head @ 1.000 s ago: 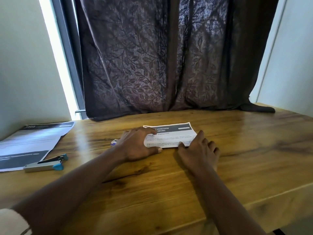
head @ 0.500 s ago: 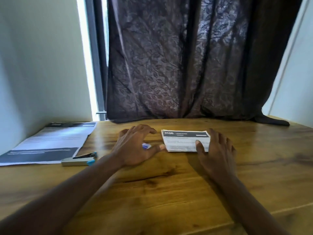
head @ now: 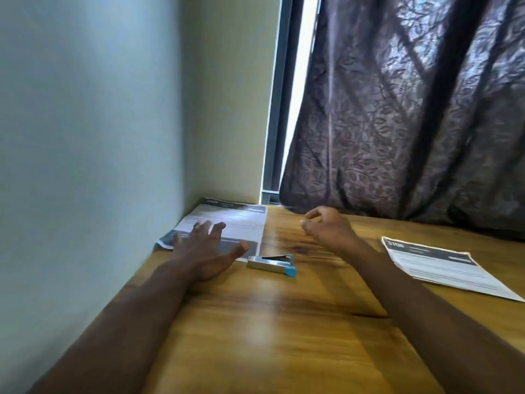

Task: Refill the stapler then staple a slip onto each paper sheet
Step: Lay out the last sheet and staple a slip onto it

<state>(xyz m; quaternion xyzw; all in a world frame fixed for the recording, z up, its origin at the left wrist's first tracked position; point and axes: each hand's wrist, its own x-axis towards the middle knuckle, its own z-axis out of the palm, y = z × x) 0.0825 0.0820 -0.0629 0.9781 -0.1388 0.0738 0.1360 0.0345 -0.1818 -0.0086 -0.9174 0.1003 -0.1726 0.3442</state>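
- Stapler, silver with a blue end, lay on the wooden table between the person's two forearms, just beside the near right corner of a printed sheet.
- That sheet, with dark bands across its top and lower part, lay flat in the far left corner of the table, against the pale wall.
- The person's left hand was spread wide, fingers fanned and thumb pointing toward the stapler; it covered the sheet's near edge and gripped nothing. Whether the palm pressed on the paper or hovered just above it could not be told, as the hand was blurred.
- The person's right hand was raised over the table beyond the stapler, fingers loosely curled and thumb close to the fingertips; nothing could be seen held in it.
- A second printed paper, with a dark header, lay flat near the right edge of the view, well apart from the stapler and touched by neither hand.
- A dark patterned curtain hung behind the table, with a strip of bright window showing at its left edge.
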